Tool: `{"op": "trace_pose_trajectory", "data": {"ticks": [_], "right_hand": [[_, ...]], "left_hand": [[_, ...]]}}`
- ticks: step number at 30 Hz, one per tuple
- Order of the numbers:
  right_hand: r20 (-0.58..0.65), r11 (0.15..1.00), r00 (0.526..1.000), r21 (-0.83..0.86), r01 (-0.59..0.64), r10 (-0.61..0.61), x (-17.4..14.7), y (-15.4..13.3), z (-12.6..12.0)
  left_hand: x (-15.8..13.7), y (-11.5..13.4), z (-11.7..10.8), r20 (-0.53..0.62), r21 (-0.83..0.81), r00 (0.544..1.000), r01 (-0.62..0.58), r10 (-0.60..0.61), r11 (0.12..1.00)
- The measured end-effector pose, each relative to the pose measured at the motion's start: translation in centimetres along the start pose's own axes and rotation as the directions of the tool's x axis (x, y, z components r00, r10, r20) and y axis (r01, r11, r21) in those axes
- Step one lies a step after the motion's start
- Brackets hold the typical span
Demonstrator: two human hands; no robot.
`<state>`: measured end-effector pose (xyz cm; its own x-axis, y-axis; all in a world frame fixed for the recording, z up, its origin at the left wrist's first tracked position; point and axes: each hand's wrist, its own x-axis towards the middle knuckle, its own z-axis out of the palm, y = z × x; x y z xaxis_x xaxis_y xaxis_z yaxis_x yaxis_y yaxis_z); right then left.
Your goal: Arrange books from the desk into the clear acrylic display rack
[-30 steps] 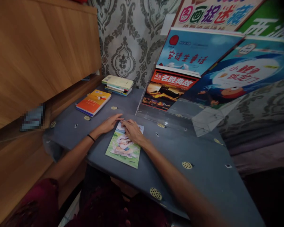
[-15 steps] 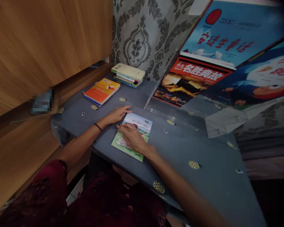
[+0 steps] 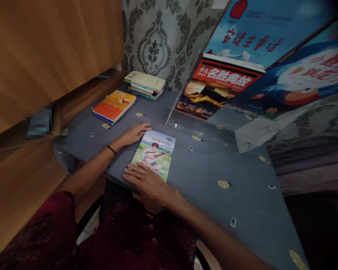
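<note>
A thin book (image 3: 155,152) lies flat on the grey table, its cover showing a figure playing a guitar on green grass. Across the book's lower end rests my right hand (image 3: 146,182), fingers stretched out and hiding the bottom of the cover. My left hand (image 3: 133,134), a black band on its wrist, lies on the table by the book's upper left corner with its fingers extended. Whether those fingertips touch the book's edge I cannot tell. Neither hand grips anything.
An orange book (image 3: 114,106) lies atop a blue one at the left. Behind it is a stack of books (image 3: 144,84) by the wall. A clear stand (image 3: 253,131) holds large picture books (image 3: 218,88) at the right. A wooden cabinet (image 3: 56,45) borders the left.
My right hand has slid from the middle of the cover down to its lower end, uncovering the picture. My left hand stays beside the book. The view has shifted slightly.
</note>
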<state>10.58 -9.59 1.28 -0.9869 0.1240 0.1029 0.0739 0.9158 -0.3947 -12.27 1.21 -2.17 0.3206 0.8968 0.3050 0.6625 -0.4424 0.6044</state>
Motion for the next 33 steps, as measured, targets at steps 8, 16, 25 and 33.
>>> {"op": "trace_pose_trajectory", "data": {"ticks": [8,16,25,33], "right_hand": [[-0.003,0.998,1.000,-0.063,0.024,-0.024,-0.2,-0.2,-0.2],[-0.108,0.995,0.993,-0.096,0.027,-0.037,-0.7,-0.3,-0.3],[-0.155,0.995,0.986,-0.071,-0.073,0.061,-1.9,-1.0,0.7],[-0.240,0.970,0.940,0.085,-0.230,0.244,-9.0,-1.8,0.7]], "left_hand": [[-1.4,2.6,0.7,-0.056,0.151,0.993,0.114,-0.107,0.982],[-2.9,3.7,1.3,0.014,0.324,0.989,0.132,-0.144,0.937],[-3.5,4.0,0.9,0.057,0.372,0.984,0.137,-0.170,0.918],[-3.3,4.5,1.1,0.026,0.386,0.987,0.137,-0.159,0.912]]}}
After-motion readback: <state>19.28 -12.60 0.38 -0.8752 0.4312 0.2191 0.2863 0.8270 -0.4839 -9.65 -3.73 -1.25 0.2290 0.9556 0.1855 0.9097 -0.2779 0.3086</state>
